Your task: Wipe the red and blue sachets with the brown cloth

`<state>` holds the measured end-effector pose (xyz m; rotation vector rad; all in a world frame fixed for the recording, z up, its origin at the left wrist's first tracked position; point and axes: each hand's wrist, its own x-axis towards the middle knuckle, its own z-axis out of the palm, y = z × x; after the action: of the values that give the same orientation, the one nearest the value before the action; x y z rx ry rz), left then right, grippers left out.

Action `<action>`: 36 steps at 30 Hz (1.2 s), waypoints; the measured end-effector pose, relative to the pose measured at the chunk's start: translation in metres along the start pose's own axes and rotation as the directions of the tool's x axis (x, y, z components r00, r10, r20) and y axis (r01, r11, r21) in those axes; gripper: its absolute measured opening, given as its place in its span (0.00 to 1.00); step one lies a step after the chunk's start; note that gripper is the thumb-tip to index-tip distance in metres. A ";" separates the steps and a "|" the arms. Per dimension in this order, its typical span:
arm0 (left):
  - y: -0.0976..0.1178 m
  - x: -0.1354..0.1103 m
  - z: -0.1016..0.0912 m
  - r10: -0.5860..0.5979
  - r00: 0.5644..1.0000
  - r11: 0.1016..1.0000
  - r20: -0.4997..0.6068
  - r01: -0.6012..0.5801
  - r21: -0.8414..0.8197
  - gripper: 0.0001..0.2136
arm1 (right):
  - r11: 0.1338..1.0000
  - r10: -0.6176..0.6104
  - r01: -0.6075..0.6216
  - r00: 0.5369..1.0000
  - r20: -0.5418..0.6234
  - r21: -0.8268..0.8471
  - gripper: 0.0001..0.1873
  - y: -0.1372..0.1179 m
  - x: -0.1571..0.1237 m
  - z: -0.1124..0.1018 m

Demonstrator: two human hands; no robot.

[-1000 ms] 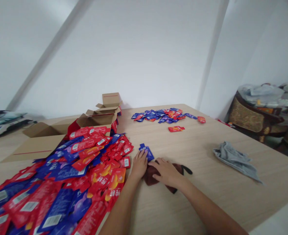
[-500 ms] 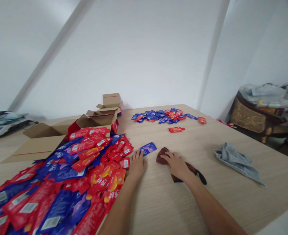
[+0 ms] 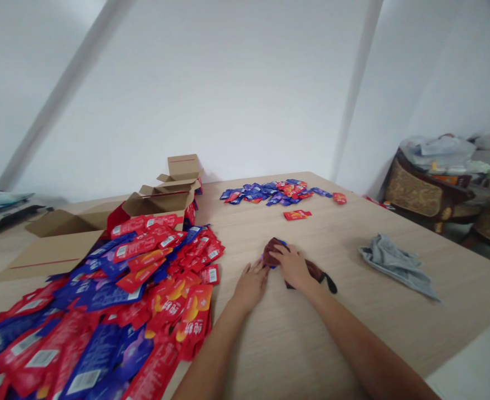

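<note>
My right hand (image 3: 294, 268) presses a bunched brown cloth (image 3: 272, 249) against the table, its fingers curled over it. Under the cloth lies a blue-purple sachet (image 3: 283, 243), mostly hidden, with only slivers of its edges showing. My left hand (image 3: 250, 288) rests palm down just left of the cloth, fingers stretched out and their tips at the sachet's near left edge. To the left of that hand spreads a big heap of red and blue sachets (image 3: 145, 278). The dark end of the brown cloth trails out to the right, beyond my right wrist.
Open cardboard boxes (image 3: 57, 247) stand behind the heap. A smaller pile of sachets (image 3: 270, 192) lies at the back, with a single red sachet (image 3: 297, 215) before it. A grey cloth (image 3: 395, 264) is on the right, and a patterned chair (image 3: 411, 186) stands beyond the table.
The blue-purple sachet has moved right with my left hand, from beside the heap to beneath the brown cloth. My right hand stays on the cloth. The view has shifted slightly.
</note>
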<state>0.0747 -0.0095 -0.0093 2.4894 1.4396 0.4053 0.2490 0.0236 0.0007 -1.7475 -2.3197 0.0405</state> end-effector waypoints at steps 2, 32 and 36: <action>-0.002 -0.001 0.001 -0.002 1.000 1.000 0.012 0.002 0.006 0.21 | 0.992 0.122 -0.123 0.992 -0.025 -0.031 0.28 0.018 0.010 -0.003; -0.005 0.005 -0.001 -0.129 0.954 0.986 -0.270 0.154 0.071 0.16 | 0.968 0.060 -0.024 0.989 -0.139 0.250 0.25 0.022 0.004 0.001; -0.008 -0.001 -0.005 -0.181 0.939 0.980 -0.293 0.198 0.031 0.16 | 0.926 0.125 -0.032 0.966 -0.225 0.376 0.25 0.026 0.008 0.002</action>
<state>0.0664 -0.0058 -0.0073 2.3814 1.8098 0.7212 0.2710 0.0393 -0.0037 -1.5554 -1.9160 0.2451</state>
